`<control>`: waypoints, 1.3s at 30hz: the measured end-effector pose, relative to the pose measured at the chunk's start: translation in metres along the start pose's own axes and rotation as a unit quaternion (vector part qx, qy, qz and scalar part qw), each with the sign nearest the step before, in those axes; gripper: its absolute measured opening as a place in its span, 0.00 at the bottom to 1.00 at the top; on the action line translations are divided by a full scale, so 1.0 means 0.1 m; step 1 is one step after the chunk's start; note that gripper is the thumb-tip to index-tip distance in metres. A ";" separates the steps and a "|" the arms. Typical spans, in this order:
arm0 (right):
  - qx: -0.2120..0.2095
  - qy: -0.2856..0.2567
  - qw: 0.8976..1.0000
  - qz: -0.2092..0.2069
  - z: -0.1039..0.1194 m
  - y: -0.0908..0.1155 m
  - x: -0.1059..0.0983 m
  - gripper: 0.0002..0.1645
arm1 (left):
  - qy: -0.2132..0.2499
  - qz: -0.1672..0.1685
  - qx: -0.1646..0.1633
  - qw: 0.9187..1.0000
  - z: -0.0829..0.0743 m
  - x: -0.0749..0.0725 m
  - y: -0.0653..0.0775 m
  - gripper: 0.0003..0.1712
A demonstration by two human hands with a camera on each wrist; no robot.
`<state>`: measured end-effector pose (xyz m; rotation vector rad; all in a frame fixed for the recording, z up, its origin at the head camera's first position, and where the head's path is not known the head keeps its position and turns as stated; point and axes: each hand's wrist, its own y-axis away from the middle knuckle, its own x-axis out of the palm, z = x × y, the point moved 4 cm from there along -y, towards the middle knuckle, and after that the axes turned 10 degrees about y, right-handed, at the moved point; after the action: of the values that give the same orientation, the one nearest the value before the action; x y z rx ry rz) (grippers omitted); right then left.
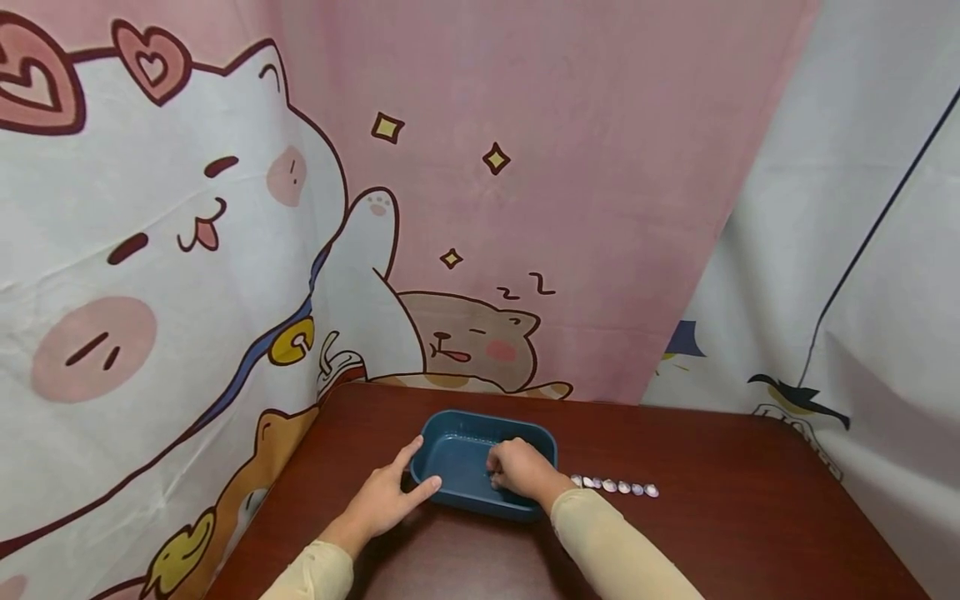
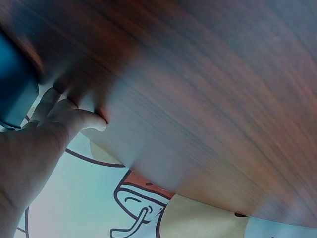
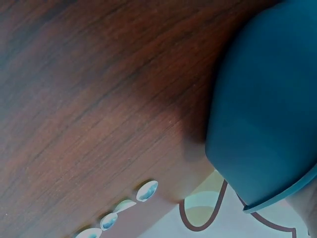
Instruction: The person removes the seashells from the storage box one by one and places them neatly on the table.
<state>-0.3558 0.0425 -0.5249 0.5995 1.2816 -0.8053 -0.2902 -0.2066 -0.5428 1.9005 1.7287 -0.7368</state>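
Note:
A dark blue rectangular tub (image 1: 457, 458) with rounded corners stands on the table. At its left end my left hand (image 1: 384, 498) has thumb and fingers spread, the thumb over the near rim and the index finger by the left wall. My right hand (image 1: 519, 468) reaches down inside the tub's right half, fingers bent toward its floor. Whether those fingertips hold anything I cannot tell. In the right wrist view the tub's outer wall (image 3: 262, 109) hides nearly all of that hand. Right of the tub lies a row of several small, shiny, pale shells (image 1: 624, 487).
The reddish-brown wooden table (image 1: 720, 533) extends to both sides of the tub. Behind it and at the left hangs a pink and white cloth (image 1: 600, 208) printed with cartoon animals. A whitish cloth (image 1: 862, 250) hangs at the right.

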 end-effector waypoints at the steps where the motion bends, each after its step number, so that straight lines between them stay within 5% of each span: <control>1: -0.001 0.000 1.000 0.001 0.00 0.00 0.00 0.08 | 0.001 0.000 -0.001 1.000 0.00 0.00 0.00 0.52; 10: 0.019 0.010 1.000 0.022 -0.02 0.01 0.01 0.10 | 0.005 0.002 -0.009 1.000 0.00 -0.01 0.01 0.51; 26: -0.029 0.041 0.999 0.014 0.01 0.02 -0.03 0.06 | 0.004 0.003 -0.009 1.000 0.00 0.00 0.01 0.51; 33: -0.018 0.014 0.999 -0.042 -0.18 0.14 -0.48 0.09 | 0.002 0.003 -0.007 1.000 0.00 0.00 0.00 0.51; 39: 0.038 0.010 0.993 -0.110 -0.91 0.62 -0.95 0.07 | 0.001 0.004 -0.008 1.000 0.00 -0.01 0.00 0.51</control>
<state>-0.3679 0.1683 -0.4529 0.5335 1.3551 -1.0360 -0.2903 -0.2071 -0.5425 1.8969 1.7214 -0.7173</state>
